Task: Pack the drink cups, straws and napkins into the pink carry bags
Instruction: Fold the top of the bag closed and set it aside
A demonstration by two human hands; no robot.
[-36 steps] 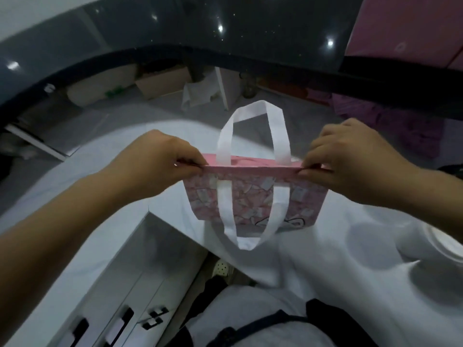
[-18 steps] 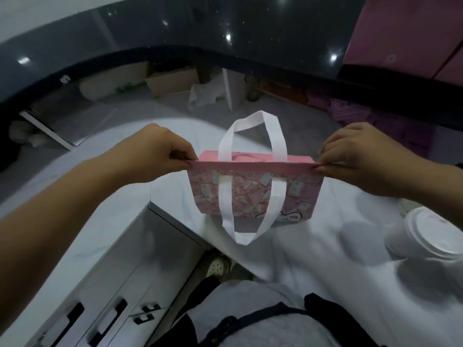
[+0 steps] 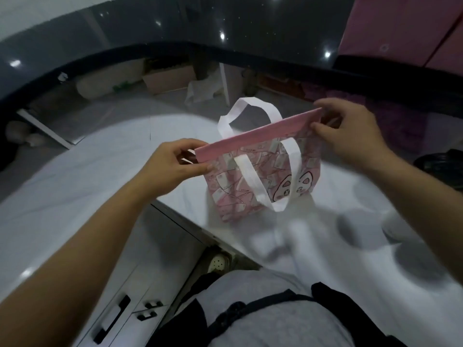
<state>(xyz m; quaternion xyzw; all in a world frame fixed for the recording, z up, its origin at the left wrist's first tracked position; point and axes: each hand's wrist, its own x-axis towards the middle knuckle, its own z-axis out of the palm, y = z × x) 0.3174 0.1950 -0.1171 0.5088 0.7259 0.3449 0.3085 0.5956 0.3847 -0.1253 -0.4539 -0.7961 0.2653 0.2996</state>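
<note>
A small pink carry bag (image 3: 253, 176) with a printed pattern and two white loop handles hangs above the white counter (image 3: 100, 176). My left hand (image 3: 172, 166) pinches the bag's top rim at its left end. My right hand (image 3: 350, 136) pinches the rim at its right end, higher up, so the rim slants. The bag's mouth is pressed flat and nothing inside shows. Part of a white drink cup (image 3: 393, 221) shows under my right forearm, blurred.
White drawers with black handles (image 3: 112, 319) sit below the counter's inner corner. A black counter edge (image 3: 125, 53) curves across the back, with boxes and a white bag on the floor beyond. A dark object (image 3: 443, 164) lies at the far right.
The bag has tilted: my right hand rose and moved back, my left hand dropped and moved right. The bag's printed face has turned more toward me.
</note>
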